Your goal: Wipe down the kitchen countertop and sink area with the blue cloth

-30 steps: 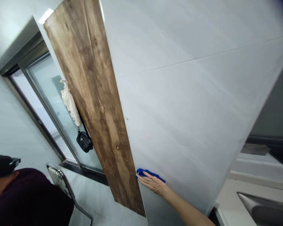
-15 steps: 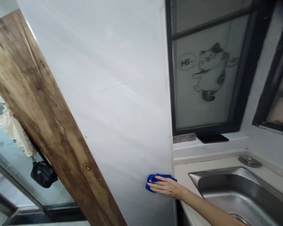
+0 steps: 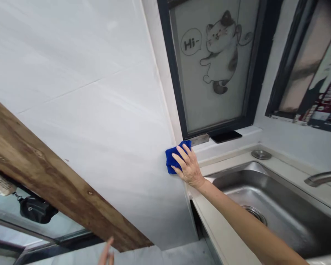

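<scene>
My right hand (image 3: 188, 167) presses a folded blue cloth (image 3: 171, 160) against the white marbled wall panel (image 3: 107, 136), close to the panel's right edge. Its fingers are spread over the cloth, and the palm side is hidden. At the bottom edge of the view a few fingers of my left hand (image 3: 107, 253) show, stretched out and holding nothing visible. They are near the lower end of a brown wooden post (image 3: 91, 206); the rest of that hand is out of view.
Right of the panel is a steel sink (image 3: 278, 206) with a curved faucet (image 3: 325, 178). A drain cover (image 3: 261, 154) lies on the counter behind it. A dark flat object (image 3: 226, 137) rests on the sill below the cat-sticker window (image 3: 217, 66). A black pouch (image 3: 37, 209) hangs at left.
My right hand and the cloth have moved up the panel to its right edge. The fingers of my left hand have come into view at the bottom. The view has tilted down and right.
</scene>
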`<action>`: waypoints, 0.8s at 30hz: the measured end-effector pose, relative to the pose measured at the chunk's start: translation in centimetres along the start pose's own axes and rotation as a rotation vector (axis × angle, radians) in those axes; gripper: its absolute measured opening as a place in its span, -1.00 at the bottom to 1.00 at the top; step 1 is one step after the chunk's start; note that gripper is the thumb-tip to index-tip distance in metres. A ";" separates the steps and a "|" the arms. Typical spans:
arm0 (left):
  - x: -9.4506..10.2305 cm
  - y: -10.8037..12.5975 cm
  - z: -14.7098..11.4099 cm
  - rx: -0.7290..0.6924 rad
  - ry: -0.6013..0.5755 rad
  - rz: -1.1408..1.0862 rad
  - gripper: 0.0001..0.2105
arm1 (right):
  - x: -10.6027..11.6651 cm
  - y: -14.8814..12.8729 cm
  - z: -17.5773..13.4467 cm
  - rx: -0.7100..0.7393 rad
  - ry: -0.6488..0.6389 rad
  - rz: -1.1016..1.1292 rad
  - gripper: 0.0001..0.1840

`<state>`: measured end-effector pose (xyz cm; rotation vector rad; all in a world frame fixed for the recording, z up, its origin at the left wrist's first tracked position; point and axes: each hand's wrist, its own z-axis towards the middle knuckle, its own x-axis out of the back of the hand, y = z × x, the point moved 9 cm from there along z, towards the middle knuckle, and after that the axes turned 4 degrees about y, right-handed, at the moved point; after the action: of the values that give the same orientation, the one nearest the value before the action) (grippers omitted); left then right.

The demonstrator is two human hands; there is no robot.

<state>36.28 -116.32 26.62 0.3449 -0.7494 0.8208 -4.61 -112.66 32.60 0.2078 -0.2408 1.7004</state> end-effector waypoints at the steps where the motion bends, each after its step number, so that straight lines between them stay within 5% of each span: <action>1: 0.4 -1.2 1.7 -0.018 0.049 -0.025 -0.47 | -0.2 -0.1 -0.1 -0.033 0.017 0.005 -0.33; 4: 3.4 -3.4 9.5 -0.134 0.264 -0.129 -0.38 | -1.3 -0.9 -1.7 -0.108 0.047 0.000 -0.26; 7: 7.5 -2.9 18.7 -0.320 0.460 -0.073 -0.34 | -2.5 -1.5 -4.8 -0.204 0.084 -0.052 -0.21; 9: 9.4 -1.8 23.8 -0.444 0.538 0.002 -0.36 | -3.3 -2.0 -7.1 -0.267 0.098 -0.094 -0.20; 12: 9.9 -2.0 29.4 -0.402 0.516 0.033 -0.41 | -4.5 -2.7 -10.6 -0.382 0.114 -0.145 -0.21; 16: 9.1 -1.8 30.9 -0.393 0.505 0.111 -0.35 | -7.0 -4.0 -16.3 -0.647 0.120 -0.169 -0.28; 21: 9.0 -1.2 30.1 -0.396 0.492 0.186 -0.32 | -11.7 -6.7 -27.5 -1.336 0.183 -0.026 -0.21; 24: 9.0 -1.4 30.2 -0.344 0.475 0.225 -0.34 | -14.6 -9.0 -32.4 -1.601 0.212 0.020 -0.16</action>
<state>27.29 -128.95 54.13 -0.2441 -0.4717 0.9217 6.41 -116.31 -2.21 -1.1361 -1.3168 1.0943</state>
